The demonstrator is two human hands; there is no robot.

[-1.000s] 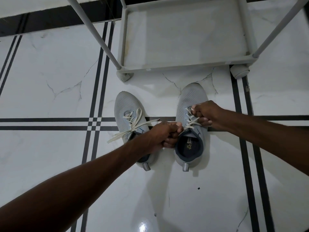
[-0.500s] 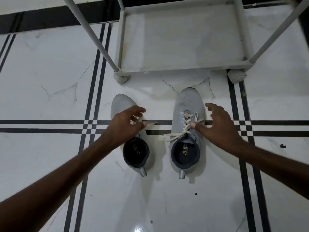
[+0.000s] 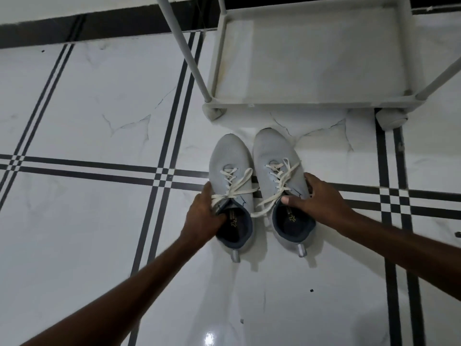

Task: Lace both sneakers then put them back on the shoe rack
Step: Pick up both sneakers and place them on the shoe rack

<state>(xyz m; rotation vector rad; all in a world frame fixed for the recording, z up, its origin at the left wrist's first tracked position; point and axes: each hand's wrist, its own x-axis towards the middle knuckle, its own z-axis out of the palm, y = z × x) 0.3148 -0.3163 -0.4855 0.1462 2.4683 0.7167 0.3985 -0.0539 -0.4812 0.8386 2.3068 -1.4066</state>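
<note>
Two light grey sneakers with white laces stand side by side on the floor, toes toward the rack. My left hand (image 3: pixel 203 211) grips the left sneaker (image 3: pixel 228 156) at its outer side, thumb inside the dark collar. On the right sneaker (image 3: pixel 270 148), my right hand (image 3: pixel 319 198) holds the outer side, with the thumb at the tongue. The lace ends lie loose across both shoes. The white shoe rack (image 3: pixel 309 104) stands just beyond the toes, and its bottom shelf is bare.
White marble floor tiles with black stripe lines spread all around. A slanted rack pole (image 3: pixel 184 48) rises at the rack's left front corner, another (image 3: pixel 439 78) at the right. The rack's round feet (image 3: pixel 391 119) rest on the floor. A dark skirting strip runs along the back.
Both hands let go of the right shoe's laces and moved to the shoes' outer sides. The two sneakers now stand close together, where before a gap lay between them.
</note>
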